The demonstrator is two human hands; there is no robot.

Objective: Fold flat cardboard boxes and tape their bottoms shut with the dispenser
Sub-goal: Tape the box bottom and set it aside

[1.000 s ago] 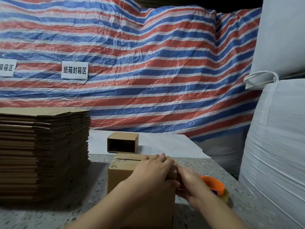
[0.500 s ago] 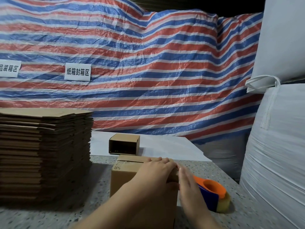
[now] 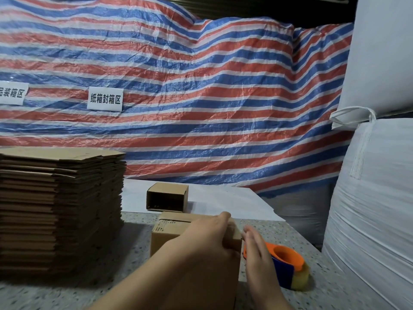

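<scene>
- Stack (image 3: 60,209) of flat cardboard, far left of the box, resting on the speckled table (image 3: 279,233).
- Two white labels (image 3: 104,99) with printed characters, above the stack, fixed to the striped tarp (image 3: 201,97).
- Small box (image 3: 167,197), just behind the box, lying on its side on a white sheet (image 3: 223,200), open end facing the camera.
- Box (image 3: 176,233), upright at centre of the table, top flaps folded down.
- Left hand (image 3: 207,240), clasped over the top right edge of the box, fingers curled onto the top.
- Right hand (image 3: 257,251), just right of the box, fingers straight and loose, blurred, gripping nothing; contact with the box not discernible.
- Tape dispenser (image 3: 288,265), orange and blue, right of the box on the table, partly behind the right hand.
- White sacks (image 3: 375,209), far right of the box, one above another.
</scene>
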